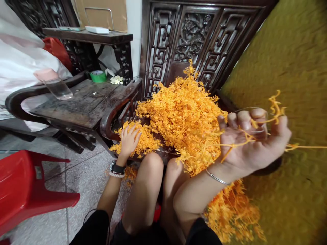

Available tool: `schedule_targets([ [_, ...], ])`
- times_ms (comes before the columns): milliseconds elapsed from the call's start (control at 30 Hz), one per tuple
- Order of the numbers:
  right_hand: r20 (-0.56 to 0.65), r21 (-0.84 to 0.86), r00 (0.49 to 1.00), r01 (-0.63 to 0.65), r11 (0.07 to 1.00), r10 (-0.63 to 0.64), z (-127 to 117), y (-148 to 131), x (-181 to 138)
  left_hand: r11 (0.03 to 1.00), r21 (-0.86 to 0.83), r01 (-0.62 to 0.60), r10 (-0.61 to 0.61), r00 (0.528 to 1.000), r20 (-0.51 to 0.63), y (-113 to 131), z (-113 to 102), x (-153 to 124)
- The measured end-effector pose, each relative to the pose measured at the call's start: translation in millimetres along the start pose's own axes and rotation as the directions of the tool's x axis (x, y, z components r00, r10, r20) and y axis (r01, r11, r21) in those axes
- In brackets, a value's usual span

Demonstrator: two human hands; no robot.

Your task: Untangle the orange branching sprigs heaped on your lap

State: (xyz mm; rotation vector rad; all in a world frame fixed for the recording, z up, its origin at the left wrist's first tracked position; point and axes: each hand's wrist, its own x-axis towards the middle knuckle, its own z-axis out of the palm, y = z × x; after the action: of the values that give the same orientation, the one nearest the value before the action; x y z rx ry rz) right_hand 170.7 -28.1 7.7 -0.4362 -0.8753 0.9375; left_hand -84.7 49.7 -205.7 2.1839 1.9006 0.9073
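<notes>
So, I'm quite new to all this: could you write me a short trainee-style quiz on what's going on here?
1. Multiple choice: what does the left hand rest on?
(a) a shiny red plastic stool
(b) a small heap of wiry orange sprigs
(c) a round green roll of tape

2. True or false: the right hand lies flat on the dark carved wooden panel.

3. Short answer: what colour is the cap on the clear cylindrical bottle?

Key:
1. b
2. False: it is raised, with a thin, wiry orange strand across its palm and in its curled fingers.
3. Pink
</notes>
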Motion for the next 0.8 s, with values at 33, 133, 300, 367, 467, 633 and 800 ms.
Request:
schedule_targets([
  [33,-0.006,0.0,1.0,0.01,1.0,-0.01,0,0,0,1.0,-0.001,-0.002,0.002,1.0,0.011,0,3,-2],
  [133,-0.022,0.003,1.0,0.015,1.0,-0.015,0,1,1,1.0,-0.011,-0.003,0.003,0.999,0.033,2,8,-6],
  [300,-0.019,0.01,1.0,-0.006,1.0,0.006,3,1,0,0.998,-0.059,0.008,-0.005,0.999,0.046,2,-4,-5],
  [367,-0.011,0.004,1.0,-0.012,1.0,0.012,4,1,-1,0.997,-0.073,0.015,-0.013,0.999,0.035,4,-12,-2],
  [467,0.002,0.003,1.0,0.008,1.0,-0.008,5,3,-2,0.985,-0.171,0.02,-0.024,0.999,-0.021,14,-26,2],
  [633,0.042,0.02,0.998,0.047,0.999,-0.048,8,8,-2,0.767,-0.619,-0.168,0.062,0.98,-0.189,79,-68,1],
  [800,0.104,-0.034,0.994,0.03,0.999,-0.027,19,7,-8,0.379,-0.899,-0.219,0.379,0.923,-0.065,166,-106,-2],
])
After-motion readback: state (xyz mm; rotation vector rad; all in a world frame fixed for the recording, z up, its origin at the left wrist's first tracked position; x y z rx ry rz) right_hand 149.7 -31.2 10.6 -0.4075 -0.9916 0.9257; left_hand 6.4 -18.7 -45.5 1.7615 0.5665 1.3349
